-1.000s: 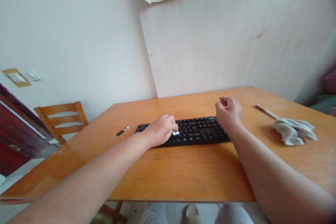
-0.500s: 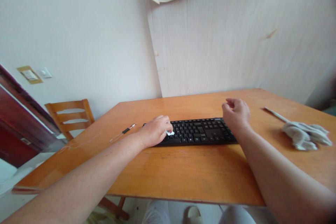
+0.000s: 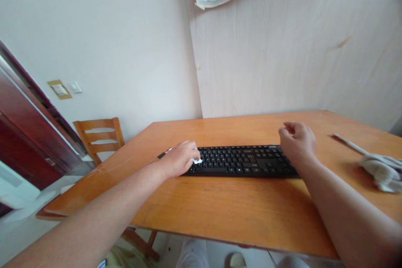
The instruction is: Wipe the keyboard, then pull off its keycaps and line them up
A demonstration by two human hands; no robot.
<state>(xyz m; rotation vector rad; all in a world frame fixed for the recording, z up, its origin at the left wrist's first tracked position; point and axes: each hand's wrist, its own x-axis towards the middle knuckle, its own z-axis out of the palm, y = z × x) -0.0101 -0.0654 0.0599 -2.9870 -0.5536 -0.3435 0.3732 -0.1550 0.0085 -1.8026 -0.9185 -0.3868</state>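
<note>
Wooden counter, bearing one black keyboard: the left hand, grip clamped on one white wad, has shifted toward the keyboard's left end, apparently now the working zone; the right hand curls at the right, its hold indeterminable. Alongside: one pen, one grey cloth.

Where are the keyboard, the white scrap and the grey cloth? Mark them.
Keyboard (image 3: 241, 162): head view, on the keys near mid-length.
White scrap (image 3: 197, 161): head view, on its uncovered edge.
Grey cloth (image 3: 383, 171): head view, on its bunched folds.
</note>
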